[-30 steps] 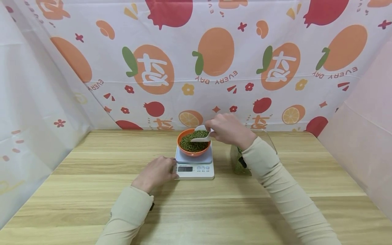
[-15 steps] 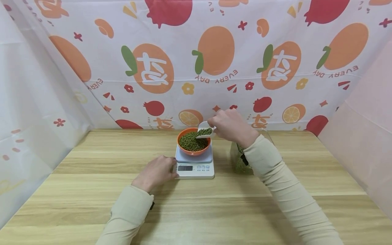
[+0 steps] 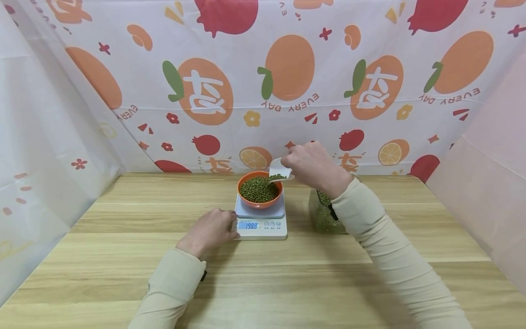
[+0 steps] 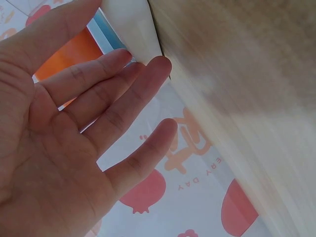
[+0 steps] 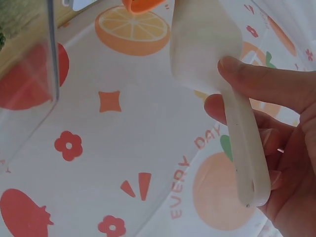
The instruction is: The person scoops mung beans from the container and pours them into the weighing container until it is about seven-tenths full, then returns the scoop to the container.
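In the head view, an orange bowl (image 3: 258, 205) of green mung beans (image 3: 258, 189) sits on a white kitchen scale (image 3: 263, 234), whose lit display (image 3: 249, 225) appears to read 198.8. My right hand (image 3: 314, 165) grips the handle of a white scoop (image 3: 278, 168), its lip low over the bowl's right rim and some beans inside. The right wrist view shows the thumb pressed on the scoop (image 5: 207, 44) near its neck, fingers behind the handle. My left hand (image 3: 209, 232) rests at the scale's left edge; in the left wrist view its fingers are spread and relaxed.
Right of the scale stands a clear container (image 3: 324, 221) of mung beans, partly hidden behind the right forearm. A fruit-print cloth (image 3: 255, 82) hangs behind the wooden table (image 3: 287, 288) and along both sides.
The right hand has lifted the scoop up and rightward from the beans in the bowl, and fewer beans show in it. The scale's dark display is now lit. The left hand stays put.
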`<control>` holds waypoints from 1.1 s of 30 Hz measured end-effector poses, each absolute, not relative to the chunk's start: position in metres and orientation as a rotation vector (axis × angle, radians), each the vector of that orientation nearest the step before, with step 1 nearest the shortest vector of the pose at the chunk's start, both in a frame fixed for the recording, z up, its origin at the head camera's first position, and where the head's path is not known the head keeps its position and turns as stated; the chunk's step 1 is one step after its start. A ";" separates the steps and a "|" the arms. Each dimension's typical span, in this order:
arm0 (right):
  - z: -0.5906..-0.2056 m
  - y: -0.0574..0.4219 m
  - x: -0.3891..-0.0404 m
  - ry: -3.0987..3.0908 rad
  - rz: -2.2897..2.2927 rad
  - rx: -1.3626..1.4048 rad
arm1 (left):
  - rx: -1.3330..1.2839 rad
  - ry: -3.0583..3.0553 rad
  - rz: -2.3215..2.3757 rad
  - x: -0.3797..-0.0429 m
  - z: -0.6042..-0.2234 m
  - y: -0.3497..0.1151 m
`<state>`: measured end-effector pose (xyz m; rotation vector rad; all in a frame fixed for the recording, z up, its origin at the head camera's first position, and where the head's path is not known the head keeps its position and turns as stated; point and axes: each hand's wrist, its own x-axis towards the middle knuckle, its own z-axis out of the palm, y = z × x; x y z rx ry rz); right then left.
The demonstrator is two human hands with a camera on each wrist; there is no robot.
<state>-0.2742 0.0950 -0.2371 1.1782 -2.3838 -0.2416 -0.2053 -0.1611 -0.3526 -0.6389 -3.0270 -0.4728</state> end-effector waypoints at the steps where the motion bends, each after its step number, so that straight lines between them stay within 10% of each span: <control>1: -0.236 0.095 -0.274 -2.380 -0.255 1.171 | -0.639 -3.026 -0.471 -0.205 -0.352 -0.161; 33: -0.233 0.095 -0.270 -2.254 -0.283 1.170 | -0.602 -3.058 -0.487 -0.205 -0.352 -0.160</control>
